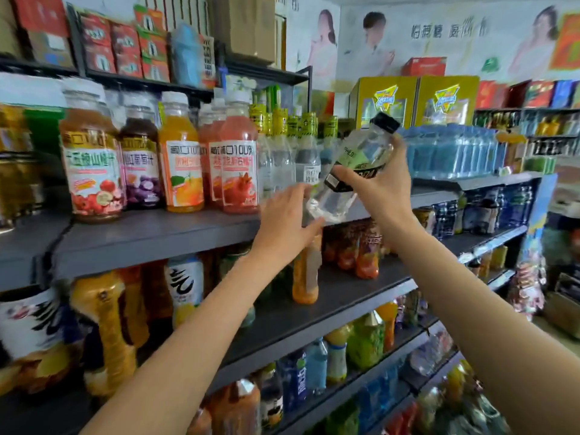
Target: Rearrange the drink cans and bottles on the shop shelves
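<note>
Right hand grips the tilted clear bottle; open left hand touches its base.

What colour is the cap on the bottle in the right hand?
Black, on the tilted clear bottle held by the right hand; head view.

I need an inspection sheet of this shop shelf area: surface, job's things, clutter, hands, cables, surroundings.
Surface: grey metal shelf board, front part bare.
Job's things: clear plastic bottle with black cap, tilted, off the shelf; juice bottles with white caps upright in a row; clear bottles with yellow caps behind.
Clutter: nothing seen.
Hands: right hand grips the clear bottle at its label; left hand open, fingers by the bottle's base, contact unclear.
Cables: nothing seen.
Surroundings: blue shrink-wrapped water packs, yellow cartons, wall posters.
</note>
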